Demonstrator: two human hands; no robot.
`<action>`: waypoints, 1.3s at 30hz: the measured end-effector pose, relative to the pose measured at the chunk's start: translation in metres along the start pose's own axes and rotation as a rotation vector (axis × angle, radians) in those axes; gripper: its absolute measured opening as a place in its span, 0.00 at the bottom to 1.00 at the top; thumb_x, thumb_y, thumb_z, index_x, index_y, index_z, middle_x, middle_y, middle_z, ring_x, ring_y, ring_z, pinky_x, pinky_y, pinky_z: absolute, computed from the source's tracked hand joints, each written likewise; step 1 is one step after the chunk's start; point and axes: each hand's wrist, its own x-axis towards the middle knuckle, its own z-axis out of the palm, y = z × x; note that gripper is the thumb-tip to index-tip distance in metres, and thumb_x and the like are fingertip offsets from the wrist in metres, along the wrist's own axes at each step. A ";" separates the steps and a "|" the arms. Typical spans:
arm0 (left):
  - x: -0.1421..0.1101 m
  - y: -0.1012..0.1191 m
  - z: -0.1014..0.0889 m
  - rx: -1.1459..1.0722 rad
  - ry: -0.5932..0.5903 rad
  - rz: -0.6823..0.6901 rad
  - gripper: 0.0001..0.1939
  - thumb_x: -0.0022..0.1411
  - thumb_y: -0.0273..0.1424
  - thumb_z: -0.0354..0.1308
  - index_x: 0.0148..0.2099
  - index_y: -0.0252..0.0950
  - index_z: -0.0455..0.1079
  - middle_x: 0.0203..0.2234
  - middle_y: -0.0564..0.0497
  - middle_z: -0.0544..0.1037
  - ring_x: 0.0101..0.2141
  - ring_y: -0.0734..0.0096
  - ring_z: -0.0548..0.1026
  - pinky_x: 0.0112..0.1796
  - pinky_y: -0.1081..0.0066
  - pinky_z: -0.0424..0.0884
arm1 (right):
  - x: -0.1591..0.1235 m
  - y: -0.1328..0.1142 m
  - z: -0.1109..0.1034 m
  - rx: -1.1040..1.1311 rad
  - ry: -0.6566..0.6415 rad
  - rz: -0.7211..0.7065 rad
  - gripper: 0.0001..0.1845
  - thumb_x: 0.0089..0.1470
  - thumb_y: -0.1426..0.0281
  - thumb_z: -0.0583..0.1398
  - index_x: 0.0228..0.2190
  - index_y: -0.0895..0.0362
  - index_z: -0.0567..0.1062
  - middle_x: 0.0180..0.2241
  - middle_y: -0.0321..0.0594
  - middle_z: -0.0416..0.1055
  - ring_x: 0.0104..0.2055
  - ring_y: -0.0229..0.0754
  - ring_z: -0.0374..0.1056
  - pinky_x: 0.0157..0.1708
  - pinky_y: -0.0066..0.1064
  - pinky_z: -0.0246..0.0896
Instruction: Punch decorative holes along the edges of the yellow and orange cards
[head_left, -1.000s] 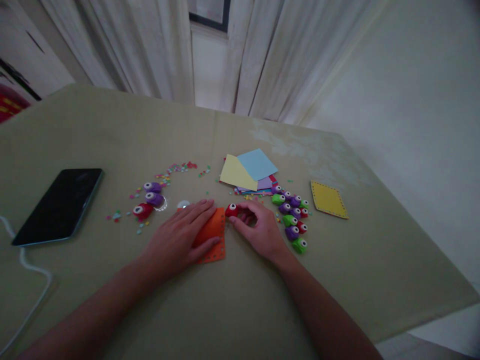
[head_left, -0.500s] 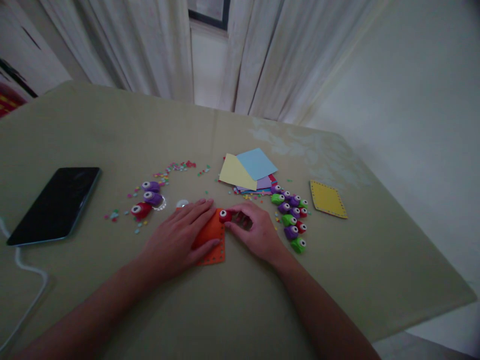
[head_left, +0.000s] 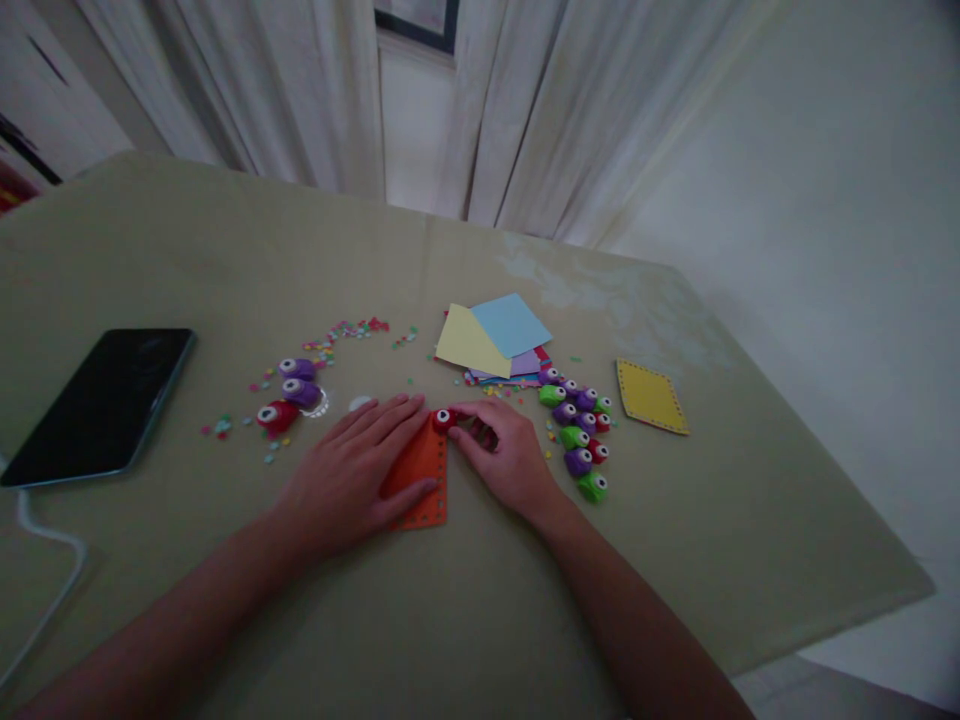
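My left hand lies flat with fingers stretched out over an orange sheet of paper, pressing it to the table. Small punched holes run along the sheet's right and bottom edges; its left part is hidden under the hand. My right hand pinches a small red hole punch with an eye on it, between thumb and fingers. This punch sits at the sheet's upper right corner. Right of that hand stands a group of green, purple and red hole punches.
Coloured sheets are stacked beyond my hands. A yellow sheet with punched edges lies at right. Two purple punches and a larger red one stand at left among paper dots. A tablet with a white cable lies far left.
The red hole punch in my right hand has shifted slightly up and left, onto the orange sheet's upper right corner. My left hand stays on the sheet. The view has moved a little.
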 end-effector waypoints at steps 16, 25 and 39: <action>0.000 0.000 0.000 0.005 -0.005 -0.010 0.39 0.75 0.56 0.52 0.76 0.36 0.60 0.74 0.43 0.65 0.71 0.51 0.66 0.71 0.50 0.61 | 0.000 0.000 -0.004 -0.041 -0.033 -0.022 0.10 0.64 0.71 0.67 0.47 0.56 0.83 0.43 0.43 0.81 0.38 0.42 0.74 0.37 0.32 0.70; 0.001 0.001 0.000 -0.018 -0.012 -0.014 0.39 0.75 0.55 0.53 0.76 0.36 0.61 0.74 0.42 0.65 0.71 0.51 0.66 0.71 0.49 0.60 | 0.000 0.001 -0.004 -0.039 -0.048 -0.035 0.10 0.67 0.69 0.66 0.49 0.55 0.82 0.44 0.44 0.81 0.40 0.43 0.75 0.40 0.33 0.70; 0.002 0.001 0.000 -0.018 -0.019 -0.023 0.39 0.75 0.55 0.53 0.76 0.38 0.61 0.74 0.43 0.65 0.71 0.51 0.66 0.72 0.50 0.59 | 0.002 -0.001 -0.005 0.070 -0.027 0.065 0.13 0.65 0.66 0.67 0.49 0.55 0.83 0.40 0.41 0.82 0.35 0.41 0.74 0.34 0.31 0.68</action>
